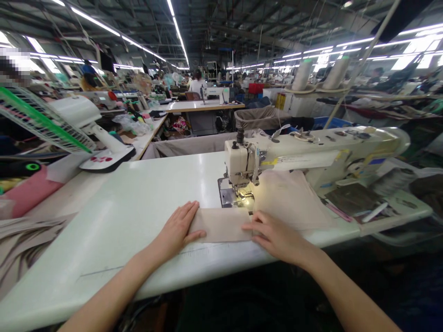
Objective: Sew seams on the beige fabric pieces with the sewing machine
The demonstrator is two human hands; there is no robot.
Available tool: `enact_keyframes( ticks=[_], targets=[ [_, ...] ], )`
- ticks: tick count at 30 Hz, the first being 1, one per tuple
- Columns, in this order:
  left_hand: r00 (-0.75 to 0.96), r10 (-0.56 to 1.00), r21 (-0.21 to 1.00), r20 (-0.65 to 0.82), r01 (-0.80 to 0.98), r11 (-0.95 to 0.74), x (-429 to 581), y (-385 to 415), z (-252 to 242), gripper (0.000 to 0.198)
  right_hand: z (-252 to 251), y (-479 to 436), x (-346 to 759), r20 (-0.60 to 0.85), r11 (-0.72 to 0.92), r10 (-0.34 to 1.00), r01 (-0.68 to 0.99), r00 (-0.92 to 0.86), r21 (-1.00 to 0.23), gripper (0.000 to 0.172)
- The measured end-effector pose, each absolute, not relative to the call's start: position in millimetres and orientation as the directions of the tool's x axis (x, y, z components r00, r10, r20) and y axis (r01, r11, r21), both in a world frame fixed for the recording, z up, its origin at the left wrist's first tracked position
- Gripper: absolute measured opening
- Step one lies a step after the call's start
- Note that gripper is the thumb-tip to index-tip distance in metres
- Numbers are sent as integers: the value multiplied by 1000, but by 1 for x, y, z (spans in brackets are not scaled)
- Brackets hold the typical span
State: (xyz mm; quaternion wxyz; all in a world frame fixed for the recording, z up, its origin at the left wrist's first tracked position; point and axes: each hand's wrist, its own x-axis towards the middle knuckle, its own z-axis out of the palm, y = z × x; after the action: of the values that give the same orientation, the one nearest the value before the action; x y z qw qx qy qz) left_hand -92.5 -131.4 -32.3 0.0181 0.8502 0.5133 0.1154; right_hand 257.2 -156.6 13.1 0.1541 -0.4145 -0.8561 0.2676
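A small beige fabric piece [221,225] lies flat on the pale table [155,184], just in front of the sewing machine [242,161]. My left hand [180,226] rests on its left end, fingers stretched out and thumb apart. At the opposite end, my right hand [268,233] has its fingers closed on the fabric's right edge. The lit needle plate [238,196] is behind the piece, with the presser foot over it. A larger stack of beige fabric [290,198] lies to the right, under the machine arm.
A white fan [100,138] stands beyond the table's left side, near folded fabric strips [24,249]. Scissors [337,210] and a dark cloth [355,198] lie at right by the machine base. Behind the machine are a cloth-lined bin [259,117] and thread cones [302,76].
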Motion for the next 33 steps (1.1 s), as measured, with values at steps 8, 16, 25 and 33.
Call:
enact_keyframes(
  ticks=[8, 16, 25, 33],
  targets=[
    [433, 893, 119, 126, 887, -447, -93, -133, -23, 82, 9, -168, 262, 102, 623, 764, 689, -637, -369, 48],
    [743, 631, 10, 222, 646, -764, 0, -145, -2, 41, -7, -171, 257, 255, 732, 678, 599, -689, -326, 44],
    [741, 614, 150, 274, 597, -788, 19, -112, -5, 39, -20, -145, 245, 354, 721, 693, 598, -628, -350, 46],
    [702, 661, 215, 265, 626, -750, 16, -99, -4, 36, -22, -131, 238, 399, 702, 712, 605, -578, -376, 35]
  ],
)
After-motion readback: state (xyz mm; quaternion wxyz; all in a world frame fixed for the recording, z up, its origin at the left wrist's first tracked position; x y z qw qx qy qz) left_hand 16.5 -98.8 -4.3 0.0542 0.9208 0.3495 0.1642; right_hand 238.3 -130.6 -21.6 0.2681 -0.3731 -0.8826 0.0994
